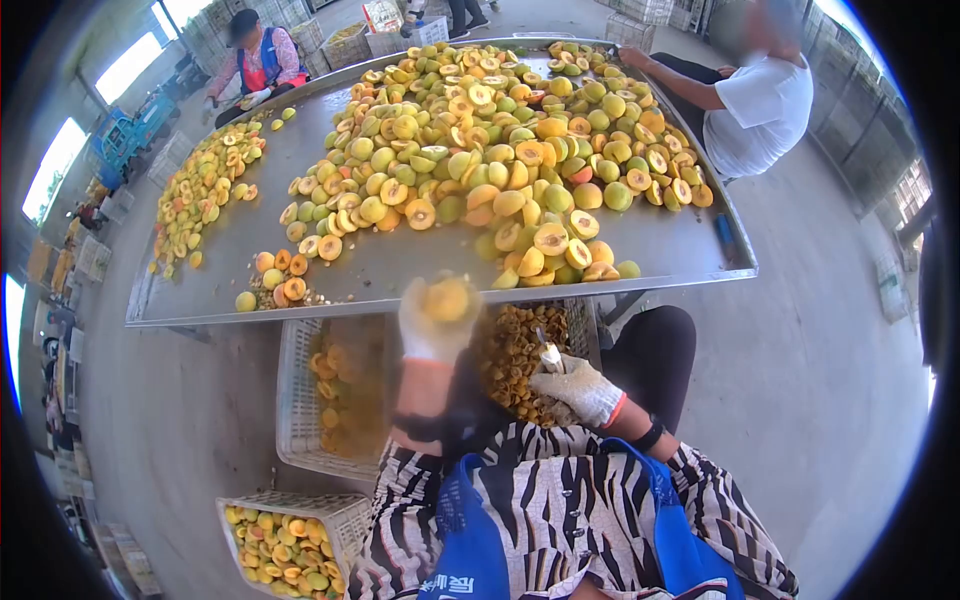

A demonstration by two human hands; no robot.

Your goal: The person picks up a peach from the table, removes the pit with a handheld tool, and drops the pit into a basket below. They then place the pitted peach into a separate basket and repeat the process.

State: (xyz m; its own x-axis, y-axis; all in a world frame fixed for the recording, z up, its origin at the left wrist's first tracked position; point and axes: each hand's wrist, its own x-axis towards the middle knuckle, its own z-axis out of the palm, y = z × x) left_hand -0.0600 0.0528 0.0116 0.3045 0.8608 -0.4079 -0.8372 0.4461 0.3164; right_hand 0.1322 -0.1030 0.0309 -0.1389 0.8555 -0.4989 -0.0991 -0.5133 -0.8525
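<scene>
My left hand (pixel 432 335), in a white glove and smeared by motion, is raised at the table's near edge with its fingers around a yellow peach (pixel 447 299). Whether that peach is whole or halved is blurred. Lower and to the right, my gloved right hand (pixel 585 390) is closed on a small pitting knife (pixel 550 355) with a pale handle; its metal tip points up and away. Below the knife lies a crate of brownish pits and scraps (pixel 515 350). A big heap of halved yellow-green peaches (pixel 480 150) covers much of the metal table (pixel 390 265).
A white crate (pixel 300 400) with peach pieces stands under the table edge, and another crate of halves (pixel 285 545) sits on the floor at lower left. Co-workers sit at the far left (pixel 262 65) and right (pixel 765 110). A blue-handled tool (pixel 725 238) lies at the table's right corner.
</scene>
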